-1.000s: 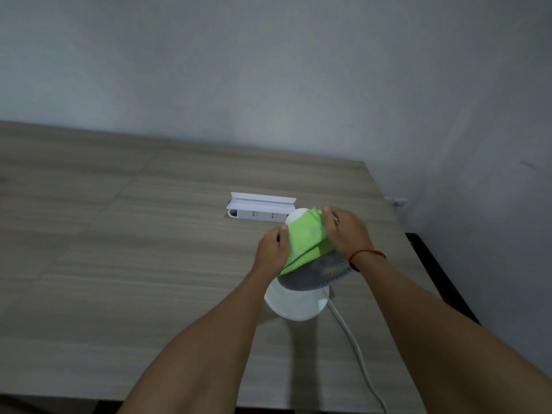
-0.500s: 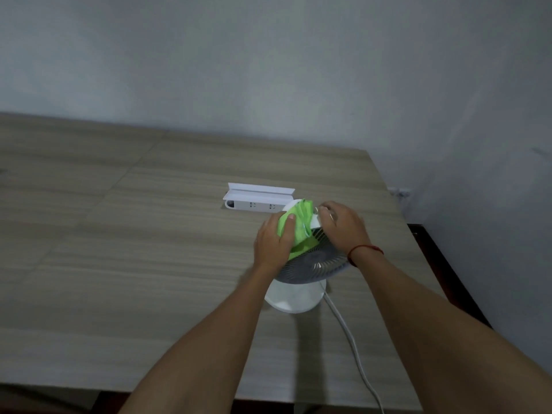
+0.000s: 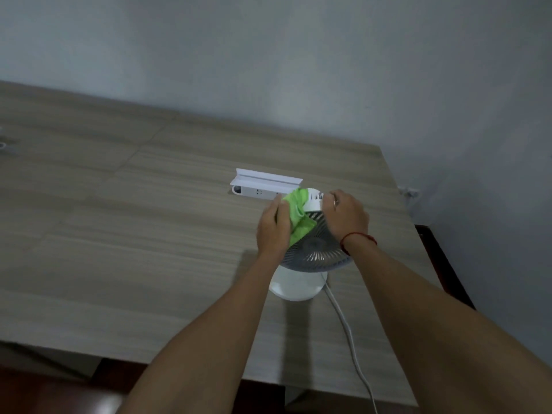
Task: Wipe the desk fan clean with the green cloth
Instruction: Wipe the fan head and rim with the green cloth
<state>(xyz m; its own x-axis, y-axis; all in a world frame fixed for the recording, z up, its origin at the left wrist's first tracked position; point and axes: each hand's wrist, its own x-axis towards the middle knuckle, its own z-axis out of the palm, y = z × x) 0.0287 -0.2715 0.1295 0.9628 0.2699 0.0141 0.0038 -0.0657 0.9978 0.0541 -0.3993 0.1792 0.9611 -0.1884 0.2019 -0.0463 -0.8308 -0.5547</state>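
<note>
So the desk fan point(image 3: 313, 249) sits near the right end of the wooden table point(image 3: 119, 234), round white base flat on the top, and its grey grille head is tipped back so it faces up toward the camera. The green cloth point(image 3: 298, 219) is bunched up on the upper left part of the grille, right against the white housing at the top of the head. The left hand point(image 3: 273, 225) is closed around the cloth, fingers curled over it and pressing it onto the fan. The right hand point(image 3: 346, 216) has a red string on the wrist and grips the top right edge of the fan head. A white cable point(image 3: 349, 339) runs from the base toward the near table edge. Just behind the fan lies a white power strip point(image 3: 263, 186), with the grey wall point(image 3: 268, 70) further back
</note>
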